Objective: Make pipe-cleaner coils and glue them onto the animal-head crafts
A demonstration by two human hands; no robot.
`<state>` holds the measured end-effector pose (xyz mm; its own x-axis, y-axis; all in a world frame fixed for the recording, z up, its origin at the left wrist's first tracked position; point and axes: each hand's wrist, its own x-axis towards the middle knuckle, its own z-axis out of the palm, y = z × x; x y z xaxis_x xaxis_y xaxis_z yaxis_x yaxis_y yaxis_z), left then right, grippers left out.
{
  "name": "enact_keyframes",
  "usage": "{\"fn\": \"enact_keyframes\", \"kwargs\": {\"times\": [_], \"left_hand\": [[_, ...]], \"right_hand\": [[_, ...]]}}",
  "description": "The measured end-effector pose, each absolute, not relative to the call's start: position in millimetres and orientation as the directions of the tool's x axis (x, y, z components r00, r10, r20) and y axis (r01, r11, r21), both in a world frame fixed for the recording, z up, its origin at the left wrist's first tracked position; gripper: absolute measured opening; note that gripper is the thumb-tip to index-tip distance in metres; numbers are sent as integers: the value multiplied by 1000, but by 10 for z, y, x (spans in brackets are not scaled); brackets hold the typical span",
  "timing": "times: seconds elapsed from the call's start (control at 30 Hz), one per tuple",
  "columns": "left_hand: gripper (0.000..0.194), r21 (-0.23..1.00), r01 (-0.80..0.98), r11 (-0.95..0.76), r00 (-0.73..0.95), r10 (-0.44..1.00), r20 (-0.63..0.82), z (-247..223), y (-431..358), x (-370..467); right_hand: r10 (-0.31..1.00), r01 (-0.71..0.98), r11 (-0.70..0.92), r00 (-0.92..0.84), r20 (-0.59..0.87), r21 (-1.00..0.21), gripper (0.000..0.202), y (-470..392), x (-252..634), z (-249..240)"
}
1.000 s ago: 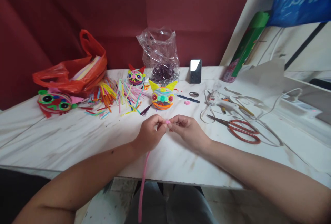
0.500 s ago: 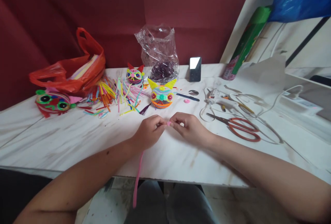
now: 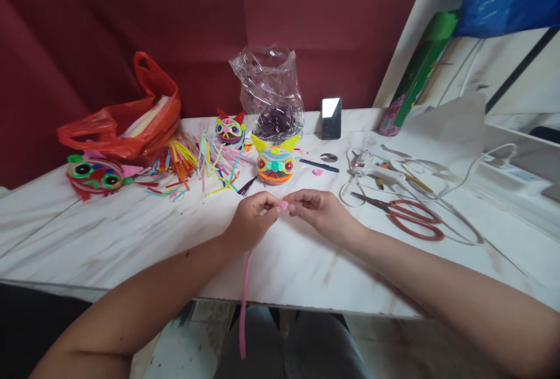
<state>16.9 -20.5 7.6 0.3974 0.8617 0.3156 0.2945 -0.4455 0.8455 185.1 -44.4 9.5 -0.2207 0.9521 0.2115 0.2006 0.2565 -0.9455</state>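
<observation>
Left hand (image 3: 254, 220) and right hand (image 3: 322, 214) pinch a pink strip (image 3: 244, 315), seemingly curling its end; further turning needs steadiness.

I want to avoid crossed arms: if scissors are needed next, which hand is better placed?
Likely the right hand: the scissors lie on its side, while the pink strip hangs below the left hand.

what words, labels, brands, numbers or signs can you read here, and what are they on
"SA", on the blue bag at upper right; the letters after it are too unclear to read.
Print on the green cylinder: too blurred to read.
Dark marks on the clear plastic bag: too blurred to tell if they are text.
No other text is readable.
</observation>
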Motion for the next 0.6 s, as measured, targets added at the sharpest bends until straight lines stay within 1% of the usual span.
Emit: {"fn": "enact_keyframes", "kwargs": {"times": [0.03, 0.1, 0.17, 0.27, 0.4, 0.47, 0.53, 0.6], "left_hand": [[16, 875, 261, -408, 381, 876, 295, 74, -204, 173], [14, 903, 214, -373, 368, 887, 280, 57, -207, 182], [12, 901, 206, -380, 359, 887, 292, 41, -216, 194], [12, 877, 248, -412, 352, 882, 315, 44, -239, 211], [14, 871, 306, -384, 390, 885, 253, 85, -247, 214], [16, 864, 339, -372, 421, 881, 214, 96, -231, 201], [15, 838, 378, -394, 445, 871, 209, 84, -204, 183], [13, 784, 419, -458, 472, 848, 243, 49, -178, 167]], "right_hand": [[962, 139, 215, -200, 185, -967, 22, -440, 1835, 81], [974, 73, 180, -152, 167, -981, 27, -439, 1797, 35], [979, 52, 182, -103, 176, -982, 30, -450, 1760, -13], [975, 76, 217, -63, 213, -973, 31, -476, 1731, -53], [957, 175, 289, -82, 279, -941, 27, -481, 1754, -35], [942, 260, 334, -111, 316, -906, 23, -466, 1780, -14], [915, 382, 403, -159, 370, -832, 18, -446, 1811, 6], [863, 499, 503, -247, 440, -706, 15, -431, 1844, 19]]}}
